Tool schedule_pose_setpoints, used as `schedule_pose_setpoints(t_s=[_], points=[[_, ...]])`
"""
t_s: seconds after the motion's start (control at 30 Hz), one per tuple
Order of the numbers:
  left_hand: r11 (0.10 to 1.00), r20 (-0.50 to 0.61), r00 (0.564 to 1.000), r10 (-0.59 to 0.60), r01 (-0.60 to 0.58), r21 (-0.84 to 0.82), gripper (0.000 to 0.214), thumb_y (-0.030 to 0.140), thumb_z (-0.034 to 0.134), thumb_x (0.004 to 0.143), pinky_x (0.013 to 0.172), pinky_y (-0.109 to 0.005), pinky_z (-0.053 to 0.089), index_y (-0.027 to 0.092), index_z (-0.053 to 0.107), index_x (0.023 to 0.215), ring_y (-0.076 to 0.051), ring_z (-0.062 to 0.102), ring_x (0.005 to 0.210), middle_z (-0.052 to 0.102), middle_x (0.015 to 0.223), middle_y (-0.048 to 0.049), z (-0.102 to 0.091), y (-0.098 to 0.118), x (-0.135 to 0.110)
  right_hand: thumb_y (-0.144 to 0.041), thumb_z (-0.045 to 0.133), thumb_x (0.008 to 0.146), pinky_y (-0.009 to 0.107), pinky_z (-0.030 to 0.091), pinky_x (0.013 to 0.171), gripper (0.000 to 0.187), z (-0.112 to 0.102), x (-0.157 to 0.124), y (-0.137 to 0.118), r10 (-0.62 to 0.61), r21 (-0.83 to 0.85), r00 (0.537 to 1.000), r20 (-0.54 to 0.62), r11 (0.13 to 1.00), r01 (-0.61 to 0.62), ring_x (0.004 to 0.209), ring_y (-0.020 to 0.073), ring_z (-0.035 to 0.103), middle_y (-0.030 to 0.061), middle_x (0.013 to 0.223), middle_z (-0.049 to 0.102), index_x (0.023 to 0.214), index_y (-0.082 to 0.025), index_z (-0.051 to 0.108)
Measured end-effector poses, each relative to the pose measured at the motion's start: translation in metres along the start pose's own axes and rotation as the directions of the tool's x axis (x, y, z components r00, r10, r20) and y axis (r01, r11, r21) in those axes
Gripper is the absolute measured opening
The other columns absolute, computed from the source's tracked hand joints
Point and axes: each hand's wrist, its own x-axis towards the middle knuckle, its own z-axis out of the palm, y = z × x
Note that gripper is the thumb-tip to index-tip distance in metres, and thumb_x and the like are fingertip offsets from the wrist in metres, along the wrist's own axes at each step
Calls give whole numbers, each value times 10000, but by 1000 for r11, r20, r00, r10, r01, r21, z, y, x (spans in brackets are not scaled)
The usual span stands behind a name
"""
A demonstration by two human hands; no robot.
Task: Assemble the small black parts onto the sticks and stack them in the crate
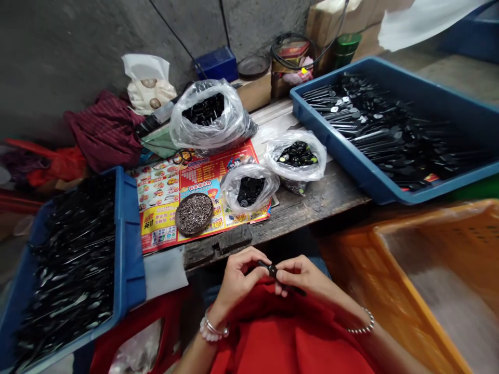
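Two hands at lower centre of the frame, left hand (237, 280) and right hand (300, 275) both pinched closed on a small black plastic part (272, 270), just above a red cloth (288, 337), printed food flyer (158, 208) at centre left, its writing too small to read

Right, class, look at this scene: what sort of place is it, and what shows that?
Probably a small hand-assembly workshop: a blue tray heaped with black plastic parts, a dish of small metal pins, and bagged parts on a bench.
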Motion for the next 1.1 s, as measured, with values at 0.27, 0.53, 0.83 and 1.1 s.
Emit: schedule_pose_setpoints(t_s=[0.27, 0.53, 0.83, 1.1], points=[[981, -38, 981, -190, 188, -43, 187, 202, 704, 713, 698, -243, 501, 159, 718, 895, -168, 625, 755, 704, 854, -41, 8, -1, -4, -346, 517, 923, 264, 404, 593, 321, 6, -1, 7, -263, -496, 946, -190, 857, 138, 624, 188, 614, 48, 692, 712, 762, -160, 722], [982, -83, 979, -186, 187, 16, 134, 190, 701, 653, 658, -241, 502, 158, 714, 782, -179, 624, 709, 696, 777, -42, 6, 2, 2, -210, 480, 915, 251, 362, 619, 306, 18, -6, 3, -368, -683, 912, -183, 714, 151, 648, 179, 630, 34, 681, 706, 701, -170, 696], [988, -203, 967, -156, 153, -30, 147, 216, 755, 577, 631, -239, 529, 167, 689, 700, -188, 628, 673, 661, 690, -27, 8, 4, 5, -174, 520, 892, 249, 347, 655, 246, 17, -1, 5, -343, -728, 910, -234, 682, 69, 687, 172, 616, 21, 724, 724, 718, -174, 695], [985, -146, 975, -170, 167, -35, 277, 395, 772, 668, 718, -297, 578, 173, 745, 833, -236, 683, 741, 729, 799, -76, 5, -7, 10, -196, 466, 927, 237, 364, 600, 269, 17, 2, 0, -506, -760, 845, -174, 614, 211, 650, 162, 632, 31, 713, 698, 734, -177, 652]])
